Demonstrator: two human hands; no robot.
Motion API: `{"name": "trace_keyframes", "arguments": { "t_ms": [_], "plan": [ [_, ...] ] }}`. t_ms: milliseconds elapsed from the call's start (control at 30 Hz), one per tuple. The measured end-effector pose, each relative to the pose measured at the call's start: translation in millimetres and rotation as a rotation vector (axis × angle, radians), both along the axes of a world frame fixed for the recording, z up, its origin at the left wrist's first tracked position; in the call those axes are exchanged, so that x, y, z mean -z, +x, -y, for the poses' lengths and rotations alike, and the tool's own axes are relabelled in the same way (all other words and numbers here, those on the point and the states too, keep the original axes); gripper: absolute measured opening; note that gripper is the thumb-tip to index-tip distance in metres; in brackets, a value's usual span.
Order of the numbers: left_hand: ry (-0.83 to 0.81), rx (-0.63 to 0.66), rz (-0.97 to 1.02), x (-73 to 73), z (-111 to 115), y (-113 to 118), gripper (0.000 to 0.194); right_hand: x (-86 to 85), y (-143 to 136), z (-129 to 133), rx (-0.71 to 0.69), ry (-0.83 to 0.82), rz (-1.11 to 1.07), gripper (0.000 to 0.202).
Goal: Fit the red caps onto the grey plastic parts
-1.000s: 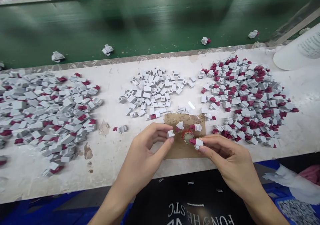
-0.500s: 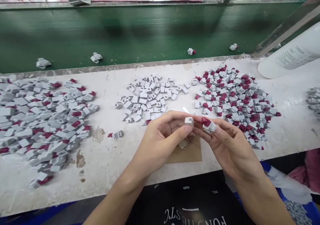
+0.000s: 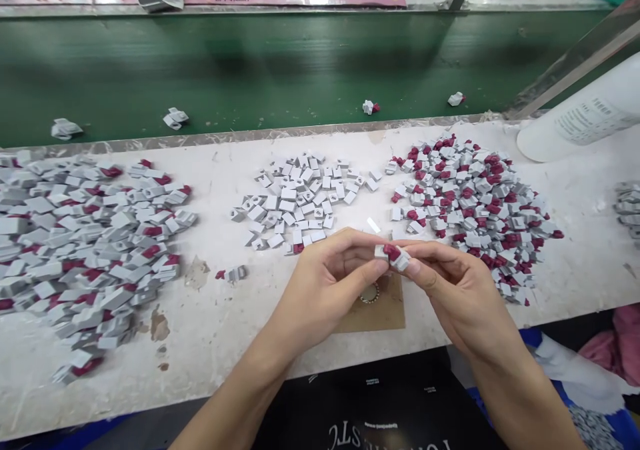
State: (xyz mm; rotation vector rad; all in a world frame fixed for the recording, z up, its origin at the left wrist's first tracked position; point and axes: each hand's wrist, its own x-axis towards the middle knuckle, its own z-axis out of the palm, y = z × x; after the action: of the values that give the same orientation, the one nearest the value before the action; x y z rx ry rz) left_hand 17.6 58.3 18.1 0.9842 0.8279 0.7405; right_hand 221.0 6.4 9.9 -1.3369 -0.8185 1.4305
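Observation:
My left hand [image 3: 333,277] pinches a small light-grey plastic block [image 3: 381,252] between thumb and fingers. Fingers of my right hand [image 3: 445,277] are closed on a grey and dark-red plastic piece [image 3: 397,257]. The red part of that piece meets the grey block; how deep it sits in it I cannot tell. Both hands are above a brown board [image 3: 390,317], where a round beaded ring [image 3: 370,294] partly shows. Beyond my hands lies a pile of plain grey blocks [image 3: 305,200].
Grey-and-red pieces form a pile on the right [image 3: 475,203] and a larger one on the left [image 3: 90,237]. One loose piece [image 3: 235,274] lies between. Behind the table runs a green belt [image 3: 280,63] carrying several pieces. A white bottle [image 3: 575,113] leans at right.
The grey-and-red piece in my right hand has moved left against the block in my left hand, closing the gap between them. Pieces on the green belt have shifted left.

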Motion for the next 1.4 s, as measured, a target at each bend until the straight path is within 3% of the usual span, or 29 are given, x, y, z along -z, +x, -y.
{"name": "trace_keyframes", "arguments": {
  "t_ms": [233, 367, 467, 533, 633, 733, 867, 1000, 1100, 1167, 1267, 1400],
  "plan": [
    [0.068, 0.115, -0.106, -4.0, -14.5, -9.4, 0.006, -10.1, 14.3, -25.4, -0.217, -0.085, 0.071, 0.020],
    [0.174, 0.156, -0.183, -10.2, -42.1, -15.5, 0.008, -19.9, 11.8, -56.3, -0.340, -0.063, 0.130, 0.024],
    [0.349, 0.136, -0.331, -13.8, -83.8, -19.7, 0.013, -24.2, 10.6, -104.0, -0.358, 0.040, 0.327, 0.038],
    [0.466, -0.022, -0.461, -11.0, -122.9, -21.3, 0.014, -21.3, 7.1, -152.0, -0.244, 0.160, 0.562, 0.049],
    [0.542, -0.346, -0.655, 2.9, -189.0, -22.2, 0.016, -8.0, -7.8, -233.1, -0.148, 0.298, 1.010, 0.048],
    [0.498, -0.442, -0.770, 22.4, -245.5, -22.7, 0.020, 8.3, -29.9, -296.2, -0.198, 0.310, 1.051, 0.047],
    [0.455, -0.423, -0.861, 40.6, -284.6, -25.0, 0.021, 17.2, -48.5, -327.7, -0.222, 0.293, 0.976, 0.018],
    [0.465, -0.400, -0.968, 39.0, -282.1, -28.4, 0.015, 6.9, -39.5, -305.4, -0.184, 0.306, 0.824, 0.013],
    [0.551, -0.370, -1.028, 27.3, -255.1, -27.8, 0.037, -4.2, -16.3, -257.7, -0.165, 0.297, 0.575, 0.018],
    [0.689, -0.166, -1.047, 20.1, -229.9, -25.6, 0.045, -8.8, 1.6, -217.2, -0.134, 0.203, 0.261, 0.026],
    [0.845, 0.205, -1.056, 17.3, -197.1, -20.4, 0.035, -10.4, 21.6, -158.4, -0.098, 0.018, 0.044, 0.038],
    [0.861, 0.248, -1.103, 23.6, -182.6, -11.5, 0.028, -7.7, 26.4, -103.6, 0.011, -0.067, -0.012, 0.040]
  ]
}}
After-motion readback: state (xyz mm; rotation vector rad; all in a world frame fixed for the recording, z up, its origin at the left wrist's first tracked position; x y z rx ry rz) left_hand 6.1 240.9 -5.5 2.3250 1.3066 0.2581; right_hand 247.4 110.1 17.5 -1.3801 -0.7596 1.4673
